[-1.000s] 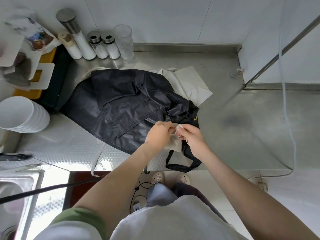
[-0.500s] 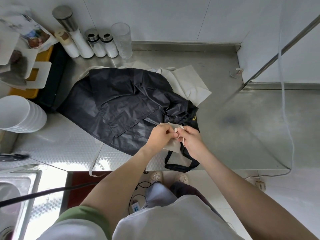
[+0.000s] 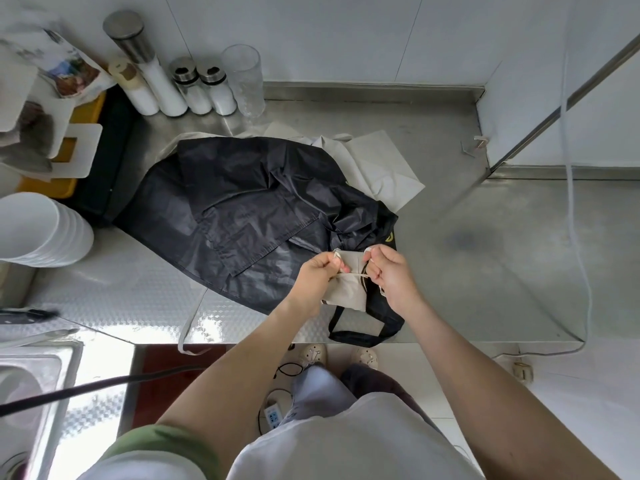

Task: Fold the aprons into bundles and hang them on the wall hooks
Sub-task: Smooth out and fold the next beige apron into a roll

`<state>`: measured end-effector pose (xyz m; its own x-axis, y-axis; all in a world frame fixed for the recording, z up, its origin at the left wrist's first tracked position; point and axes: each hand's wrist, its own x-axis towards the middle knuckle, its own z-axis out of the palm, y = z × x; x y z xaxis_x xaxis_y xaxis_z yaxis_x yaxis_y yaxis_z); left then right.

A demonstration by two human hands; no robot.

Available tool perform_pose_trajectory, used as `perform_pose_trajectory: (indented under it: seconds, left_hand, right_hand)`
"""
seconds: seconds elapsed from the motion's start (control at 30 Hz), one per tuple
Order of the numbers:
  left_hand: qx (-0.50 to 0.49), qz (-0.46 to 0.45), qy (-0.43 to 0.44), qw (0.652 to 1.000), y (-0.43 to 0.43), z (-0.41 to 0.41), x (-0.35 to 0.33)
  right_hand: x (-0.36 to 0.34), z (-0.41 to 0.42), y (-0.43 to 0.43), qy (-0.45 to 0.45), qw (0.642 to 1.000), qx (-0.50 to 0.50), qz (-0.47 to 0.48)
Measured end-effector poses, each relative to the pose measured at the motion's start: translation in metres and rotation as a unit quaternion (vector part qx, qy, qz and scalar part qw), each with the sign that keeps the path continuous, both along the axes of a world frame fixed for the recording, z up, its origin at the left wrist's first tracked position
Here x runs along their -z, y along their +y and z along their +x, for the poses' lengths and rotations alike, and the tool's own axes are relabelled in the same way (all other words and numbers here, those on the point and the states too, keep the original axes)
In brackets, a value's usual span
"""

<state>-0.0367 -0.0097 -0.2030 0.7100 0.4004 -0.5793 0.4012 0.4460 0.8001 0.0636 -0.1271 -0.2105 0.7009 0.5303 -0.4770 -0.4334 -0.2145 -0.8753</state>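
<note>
A small folded beige apron bundle [image 3: 348,287] is held over the counter's front edge. My left hand [image 3: 317,277] pinches its tie string at the bundle's left side. My right hand [image 3: 389,271] pinches the other end of the string at the right side, so a short length runs taut between them. A black apron [image 3: 249,202] lies spread and crumpled on the steel counter [image 3: 485,258], its black strap loop [image 3: 363,336] hanging over the front edge. Another beige apron [image 3: 377,168] lies partly under the black one at the back.
Shakers and a glass [image 3: 244,79] stand along the back wall. A stack of white bowls [image 3: 38,230] sits at the left, a sink [image 3: 31,386] at the lower left. A white cable [image 3: 578,237] hangs at the right. A beige strap [image 3: 190,323] dangles off the counter edge.
My hands have drawn slightly apart, pulling the string out sideways across the beige bundle. The black apron has not moved.
</note>
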Motion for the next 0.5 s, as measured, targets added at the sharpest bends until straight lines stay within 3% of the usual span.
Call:
perform_pose_trajectory:
  seconds: [0.23, 0.5]
  left_hand:
    - [0.035, 0.118, 0.072, 0.99, 0.006, 0.007, -0.003]
    - [0.108, 0.278, 0.114, 0.948, -0.004, 0.01, -0.007]
  right_hand:
    - [-0.012, -0.007, -0.002, -0.135, 0.972, -0.189, -0.039]
    - [-0.017, -0.009, -0.002, -0.212, 0.934, -0.257, -0.13]
